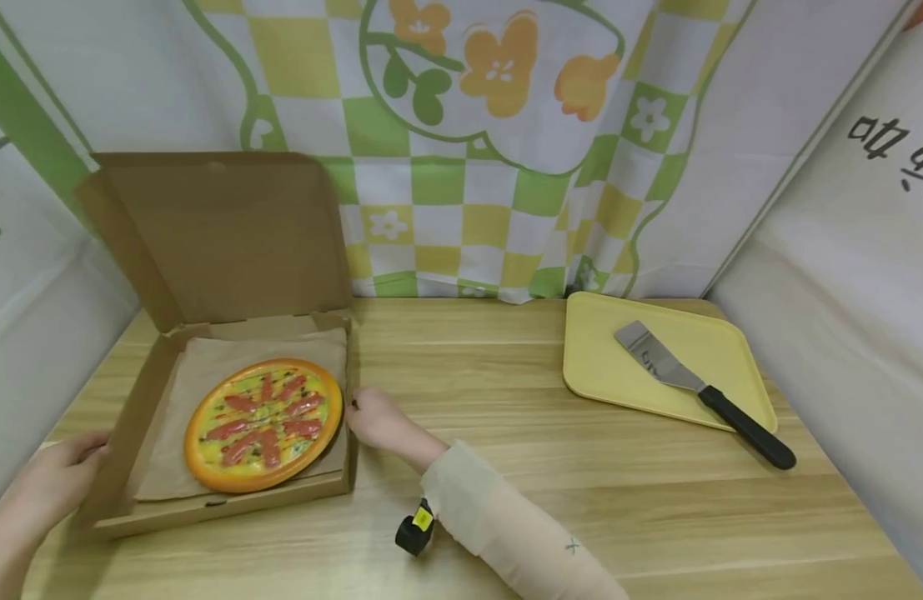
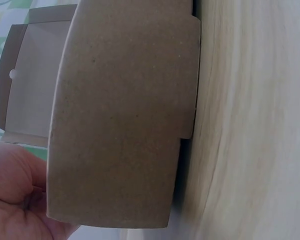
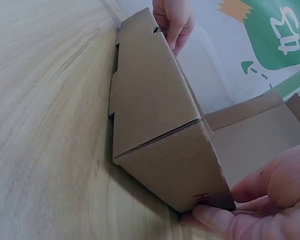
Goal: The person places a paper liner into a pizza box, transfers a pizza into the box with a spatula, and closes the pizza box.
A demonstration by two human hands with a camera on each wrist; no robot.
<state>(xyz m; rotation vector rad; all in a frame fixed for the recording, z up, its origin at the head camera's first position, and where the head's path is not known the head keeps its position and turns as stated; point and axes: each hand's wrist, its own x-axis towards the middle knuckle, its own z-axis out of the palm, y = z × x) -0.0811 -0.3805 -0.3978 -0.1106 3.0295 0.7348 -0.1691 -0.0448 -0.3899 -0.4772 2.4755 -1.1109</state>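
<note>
1. Step, as I judge it: handling the cardboard box by opposite walls, to steady or shift it. Its lid stands raised at the far side.
2. Pizza lies inside the box on brown paper, nearer the right wall.
3. Next move probably calls for even pressure from both sides, keeping the box level.
4. Left hand: at the box's left wall, thumb and fingers pinching it.
5. Right hand: at the box's right wall, thumb at its upper edge, fingers clamped around the cardboard; forearm slants in from the box's near right.
6. Spatula on yellow tray, well right of the box; untouched.
</note>
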